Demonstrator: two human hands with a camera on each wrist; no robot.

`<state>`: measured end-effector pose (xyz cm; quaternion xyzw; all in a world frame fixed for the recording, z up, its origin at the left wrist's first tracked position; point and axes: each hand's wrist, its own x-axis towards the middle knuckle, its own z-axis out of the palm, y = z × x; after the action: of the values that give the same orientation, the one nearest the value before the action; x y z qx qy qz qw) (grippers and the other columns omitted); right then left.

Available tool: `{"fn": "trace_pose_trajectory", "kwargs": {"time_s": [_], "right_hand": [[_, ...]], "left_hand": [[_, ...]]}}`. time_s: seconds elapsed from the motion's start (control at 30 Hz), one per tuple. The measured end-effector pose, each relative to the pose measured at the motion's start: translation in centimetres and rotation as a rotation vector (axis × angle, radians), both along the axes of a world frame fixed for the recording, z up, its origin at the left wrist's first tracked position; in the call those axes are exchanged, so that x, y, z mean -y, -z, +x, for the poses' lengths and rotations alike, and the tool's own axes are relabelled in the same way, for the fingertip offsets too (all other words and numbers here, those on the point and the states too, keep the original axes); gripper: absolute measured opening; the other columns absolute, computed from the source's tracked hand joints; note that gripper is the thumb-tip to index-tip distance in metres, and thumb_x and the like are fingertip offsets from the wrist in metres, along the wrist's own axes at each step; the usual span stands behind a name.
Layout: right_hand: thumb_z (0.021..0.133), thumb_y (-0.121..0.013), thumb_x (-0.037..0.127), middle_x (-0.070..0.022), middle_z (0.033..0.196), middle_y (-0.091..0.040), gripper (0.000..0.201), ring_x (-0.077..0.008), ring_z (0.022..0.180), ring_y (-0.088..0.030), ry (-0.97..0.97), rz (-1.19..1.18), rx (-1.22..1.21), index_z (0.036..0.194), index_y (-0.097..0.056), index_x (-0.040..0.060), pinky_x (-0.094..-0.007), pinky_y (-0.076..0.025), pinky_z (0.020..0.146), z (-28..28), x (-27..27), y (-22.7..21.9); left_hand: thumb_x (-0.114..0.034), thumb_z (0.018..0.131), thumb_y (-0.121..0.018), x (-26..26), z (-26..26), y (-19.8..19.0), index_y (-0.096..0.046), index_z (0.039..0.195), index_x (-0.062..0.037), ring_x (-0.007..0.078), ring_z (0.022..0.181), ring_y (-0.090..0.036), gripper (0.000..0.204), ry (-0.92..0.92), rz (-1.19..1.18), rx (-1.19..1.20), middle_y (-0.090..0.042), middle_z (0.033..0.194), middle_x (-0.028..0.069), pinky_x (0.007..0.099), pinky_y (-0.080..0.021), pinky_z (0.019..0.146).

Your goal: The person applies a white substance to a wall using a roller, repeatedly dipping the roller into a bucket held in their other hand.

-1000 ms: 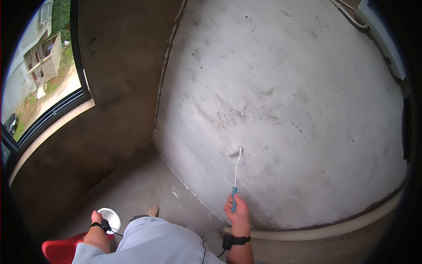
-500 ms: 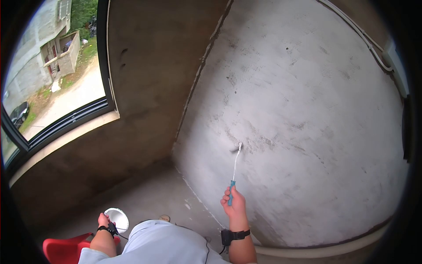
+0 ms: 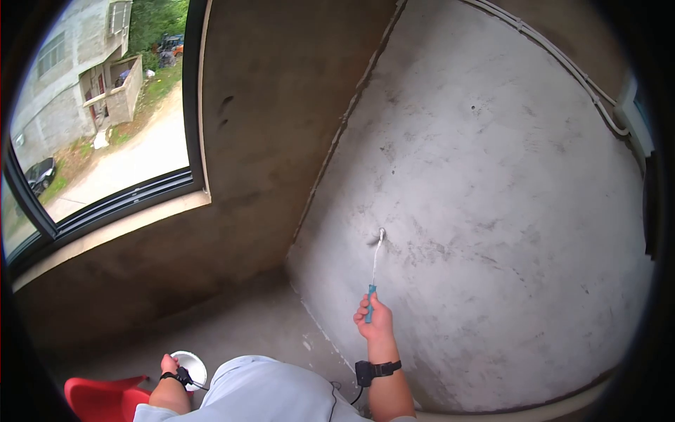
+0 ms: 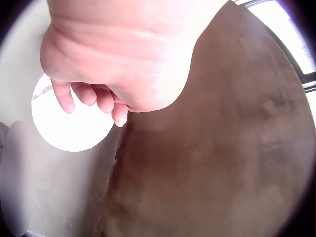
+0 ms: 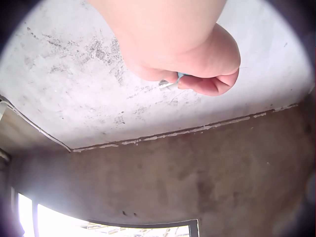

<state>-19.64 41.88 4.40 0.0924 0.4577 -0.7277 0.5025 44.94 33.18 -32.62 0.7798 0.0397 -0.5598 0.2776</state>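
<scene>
My right hand [image 3: 374,318] grips the blue handle of a small paint roller [image 3: 370,304]. The roller's thin, paint-coated rod rises to its head, which lies against the whitish wall [image 3: 492,302]. In the right wrist view the curled right hand [image 5: 182,49] covers most of the roller, and only a bit of blue handle [image 5: 181,75] shows. Low on the left, my left hand [image 3: 169,364] holds a white bucket [image 3: 200,371] at its rim. The left wrist view shows fingers of the left hand [image 4: 118,59] bent over the edge of the bucket [image 4: 71,131], whose inside is overexposed.
A red chair [image 3: 98,401] stands beside my left arm. The brown, bare wall [image 3: 281,126] meets the whitish wall at a corner, with a window [image 3: 119,141] on the left. Pipes [image 3: 562,67] run along the upper right, and a thick pipe [image 3: 520,406] lies at the wall's foot.
The head view has swung left and up, so more window shows. The roller head has shifted up and left across the wall. Both hands keep their holds.
</scene>
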Motion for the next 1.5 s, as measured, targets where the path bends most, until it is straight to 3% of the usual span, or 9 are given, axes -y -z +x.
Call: {"fn": "trace_pose_trajectory", "kwargs": {"time_s": [0.13, 0.2, 0.5, 0.63, 0.9, 1.03, 1.2, 1.33, 1.5], "right_hand": [[0.100, -0.055, 0.035, 0.0046, 0.075, -0.053, 0.024, -0.0085, 0.060, -0.043, 0.000, 0.041, -0.023, 0.101, -0.057, 0.0113, -0.0260, -0.037, 0.059, 0.0, -1.2, -0.5], [0.100, -0.055, 0.035, 0.0046, 0.075, -0.053, 0.024, -0.0085, 0.059, -0.043, 0.007, 0.048, -0.042, 0.101, -0.057, 0.0110, -0.0258, -0.036, 0.059, 0.0, -2.5, -0.1], [0.100, -0.056, 0.034, 0.0038, 0.074, -0.053, 0.024, -0.0091, 0.059, -0.043, 0.075, 0.063, 0.002, 0.100, -0.057, 0.0100, -0.0258, -0.036, 0.058, -0.1, -10.2, 0.3], [0.099, -0.057, 0.033, 0.0030, 0.074, -0.052, 0.025, -0.0096, 0.059, -0.043, 0.127, 0.113, -0.001, 0.100, -0.057, 0.0087, -0.0260, -0.035, 0.058, -0.1, -14.3, -0.4], [0.097, -0.061, 0.030, 0.0003, 0.074, -0.053, 0.026, -0.0109, 0.059, -0.043, 0.269, 0.158, 0.015, 0.102, -0.058, 0.0048, -0.0274, -0.036, 0.057, 0.5, -24.4, 0.0], [0.097, -0.061, 0.030, 0.0001, 0.075, -0.054, 0.026, -0.0111, 0.059, -0.043, 0.390, 0.113, 0.067, 0.102, -0.059, 0.0043, -0.0276, -0.036, 0.057, 1.6, -30.3, 1.5], [0.096, -0.060, 0.032, 0.0014, 0.074, -0.054, 0.026, -0.0103, 0.059, -0.044, 0.499, 0.069, 0.067, 0.101, -0.059, 0.0069, -0.0268, -0.034, 0.054, 3.0, -36.6, 2.8], [0.096, -0.060, 0.033, 0.0018, 0.074, -0.053, 0.027, -0.0105, 0.058, -0.044, 0.587, 0.096, 0.073, 0.101, -0.059, 0.0069, -0.0268, -0.034, 0.053, 4.2, -40.4, 2.5], [0.097, -0.057, 0.034, 0.0013, 0.074, -0.051, 0.031, -0.0107, 0.057, -0.041, 0.620, 0.035, 0.023, 0.101, -0.058, 0.0036, -0.0273, -0.032, 0.052, 4.9, -43.9, 1.4]], "left_hand": [[-0.039, 0.093, -0.044, -1.1, 1.5, 3.0, -0.054, 0.082, -0.0088, 0.0196, 0.052, -0.044, 0.034, 0.039, 0.000, 0.037, -0.046, 0.063, 0.0037, 0.0387, -0.039, 0.047], [-0.040, 0.093, -0.043, -1.7, 0.3, 0.5, -0.054, 0.082, -0.0090, 0.0202, 0.054, -0.045, 0.034, 0.021, 0.034, -0.031, -0.046, 0.063, 0.0033, 0.0391, -0.040, 0.048], [-0.041, 0.093, -0.043, -1.7, -4.8, -4.6, -0.050, 0.077, -0.0136, 0.0176, 0.053, -0.038, 0.032, 0.100, 0.004, -0.025, -0.039, 0.060, -0.0003, 0.0461, -0.042, 0.057], [-0.040, 0.093, -0.044, -1.4, -7.6, -6.8, -0.050, 0.076, -0.0146, 0.0172, 0.054, -0.037, 0.031, 0.101, -0.009, -0.032, -0.037, 0.059, -0.0011, 0.0440, -0.040, 0.058], [-0.041, 0.092, -0.044, -0.1, -10.0, -4.6, -0.050, 0.075, -0.0128, 0.0184, 0.054, -0.039, 0.033, 0.262, 0.000, -0.032, -0.038, 0.059, 0.0006, 0.0435, -0.040, 0.056], [-0.039, 0.090, -0.044, 1.1, -11.8, -4.2, -0.052, 0.074, -0.0111, 0.0198, 0.054, -0.041, 0.034, 0.451, -0.042, 0.021, -0.041, 0.060, 0.0026, 0.0425, -0.039, 0.053], [-0.036, 0.090, -0.044, 2.5, -15.0, -6.2, -0.054, 0.074, -0.0100, 0.0200, 0.055, -0.042, 0.033, 0.626, -0.055, 0.034, -0.044, 0.063, 0.0031, 0.0402, -0.038, 0.052], [-0.036, 0.091, -0.043, 3.7, -16.2, -3.8, -0.055, 0.074, -0.0103, 0.0189, 0.056, -0.043, 0.033, 0.646, -0.094, 0.026, -0.045, 0.063, 0.0025, 0.0390, -0.037, 0.052], [-0.040, 0.093, -0.043, 3.6, -19.0, -5.2, -0.053, 0.073, -0.0126, 0.0178, 0.055, -0.041, 0.035, 0.612, -0.126, -0.021, -0.042, 0.061, 0.0009, 0.0386, -0.036, 0.054]]}}
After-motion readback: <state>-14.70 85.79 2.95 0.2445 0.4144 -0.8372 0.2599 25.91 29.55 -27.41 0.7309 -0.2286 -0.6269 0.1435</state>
